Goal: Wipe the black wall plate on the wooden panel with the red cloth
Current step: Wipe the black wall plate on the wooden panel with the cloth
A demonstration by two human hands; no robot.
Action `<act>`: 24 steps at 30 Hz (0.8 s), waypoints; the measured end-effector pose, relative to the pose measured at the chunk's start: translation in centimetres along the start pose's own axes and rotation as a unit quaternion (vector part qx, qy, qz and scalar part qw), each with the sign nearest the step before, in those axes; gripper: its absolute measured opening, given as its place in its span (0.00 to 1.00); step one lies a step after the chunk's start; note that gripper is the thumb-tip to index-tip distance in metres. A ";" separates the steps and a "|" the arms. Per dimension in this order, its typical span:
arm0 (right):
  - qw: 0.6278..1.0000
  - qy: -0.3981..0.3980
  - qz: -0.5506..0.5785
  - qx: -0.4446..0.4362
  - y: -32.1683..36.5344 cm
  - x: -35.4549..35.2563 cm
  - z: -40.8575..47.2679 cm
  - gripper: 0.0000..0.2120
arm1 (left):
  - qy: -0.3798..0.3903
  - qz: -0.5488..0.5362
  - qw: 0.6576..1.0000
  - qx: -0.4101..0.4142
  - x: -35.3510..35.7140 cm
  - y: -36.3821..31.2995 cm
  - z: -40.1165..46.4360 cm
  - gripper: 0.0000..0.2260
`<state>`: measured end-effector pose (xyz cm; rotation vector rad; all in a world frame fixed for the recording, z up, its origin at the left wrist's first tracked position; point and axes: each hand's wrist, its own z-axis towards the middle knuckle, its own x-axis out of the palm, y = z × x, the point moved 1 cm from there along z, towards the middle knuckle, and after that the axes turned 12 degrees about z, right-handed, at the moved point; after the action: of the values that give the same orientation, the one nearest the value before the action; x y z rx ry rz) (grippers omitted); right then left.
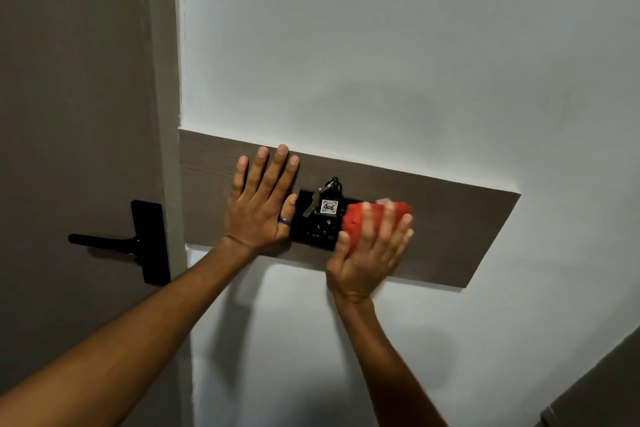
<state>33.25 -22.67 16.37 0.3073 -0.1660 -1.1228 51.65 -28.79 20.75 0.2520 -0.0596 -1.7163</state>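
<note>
Black wall plate (313,230) on wooden panel (450,222) | left hand (259,199) flat, released | right hand (370,250) grasping red cloth (356,218)

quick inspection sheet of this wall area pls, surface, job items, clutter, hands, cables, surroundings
surface: wooden panel on a white wall, slanted in view.
job's things: black wall plate on the panel; red cloth pressed at its right end.
clutter: key and tag marked 406 hanging at the plate.
hands: left hand flat and open on the panel, ring on thumb; right hand pressing the cloth, fingers spread over it.
cables: nothing seen.
surroundings: door with black handle to the left.
</note>
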 end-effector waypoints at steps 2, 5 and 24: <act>0.992 0.036 -0.004 -0.120 -0.5 -0.2 0.5 0.24 | -0.005 -0.006 1.000 0.000 0.2 0.0 0.0 0.27; 0.995 0.008 -0.015 -0.102 -0.9 -0.2 1.7 0.22 | -0.013 0.001 1.000 0.003 0.2 0.0 0.0 0.27; 0.994 0.012 -0.024 -0.107 0.4 0.1 1.4 0.22 | 0.005 -0.001 1.000 -0.006 0.1 -0.1 -0.2 0.27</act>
<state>33.27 -22.81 17.82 0.1347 -0.0163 -1.1730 51.61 -28.89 20.55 0.2510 -0.0420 -1.7160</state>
